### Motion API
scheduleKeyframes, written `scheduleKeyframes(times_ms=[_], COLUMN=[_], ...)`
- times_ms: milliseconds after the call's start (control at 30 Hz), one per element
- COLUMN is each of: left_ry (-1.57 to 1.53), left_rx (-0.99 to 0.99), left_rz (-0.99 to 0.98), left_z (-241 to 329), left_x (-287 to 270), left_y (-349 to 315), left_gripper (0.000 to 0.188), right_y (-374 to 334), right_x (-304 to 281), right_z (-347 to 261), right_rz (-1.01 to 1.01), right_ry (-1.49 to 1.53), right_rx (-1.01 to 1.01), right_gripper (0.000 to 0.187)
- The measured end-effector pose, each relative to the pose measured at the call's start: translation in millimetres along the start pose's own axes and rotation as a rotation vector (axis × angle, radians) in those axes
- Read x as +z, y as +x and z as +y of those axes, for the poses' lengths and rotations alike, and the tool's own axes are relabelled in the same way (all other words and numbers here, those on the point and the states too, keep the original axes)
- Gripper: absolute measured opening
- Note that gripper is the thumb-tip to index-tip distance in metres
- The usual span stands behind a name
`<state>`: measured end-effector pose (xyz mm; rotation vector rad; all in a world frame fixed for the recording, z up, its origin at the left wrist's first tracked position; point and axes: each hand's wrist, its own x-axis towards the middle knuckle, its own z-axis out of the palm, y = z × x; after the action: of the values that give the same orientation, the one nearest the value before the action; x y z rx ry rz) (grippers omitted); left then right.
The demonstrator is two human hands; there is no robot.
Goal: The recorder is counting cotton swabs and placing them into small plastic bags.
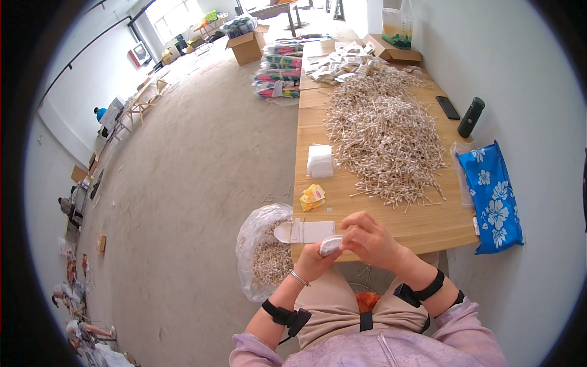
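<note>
The person's left hand (313,262) was closed around a small white packet (331,244) at the near edge of the wooden table (406,227). The right hand's (369,240) bent fingers met the packet's right end; whether they pinched it, the view could not tell. Just beyond lay 1 white board (318,231), jutting past the table's left edge over a clear bag (247,269) of swabs. Yellow cards (313,196) and a white stack (320,161) lined the left side. A big swab heap (391,134) filled the middle, with 1 phone (447,107), 1 dark bottle (471,117) and a blue flowered pack (494,199) to its right.
</note>
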<state>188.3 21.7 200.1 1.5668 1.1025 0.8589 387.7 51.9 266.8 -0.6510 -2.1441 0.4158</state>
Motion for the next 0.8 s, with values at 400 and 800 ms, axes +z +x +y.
scheduleKeyframes(times_ms=[400,800], left_ry=[-0.173,-0.462], left_rx=[-0.021,-0.082], left_rz=[-0.128,0.237], left_z=[-12,-58], left_x=[11,53], left_y=[13,39], left_gripper=[0.023,0.017], right_y=[-18,-66], right_x=[17,48], right_z=[20,64], right_rz=[-0.054,0.12], right_ry=[0.488,0.26], right_rx=[0.407,0.612], right_gripper=[0.013,0.009])
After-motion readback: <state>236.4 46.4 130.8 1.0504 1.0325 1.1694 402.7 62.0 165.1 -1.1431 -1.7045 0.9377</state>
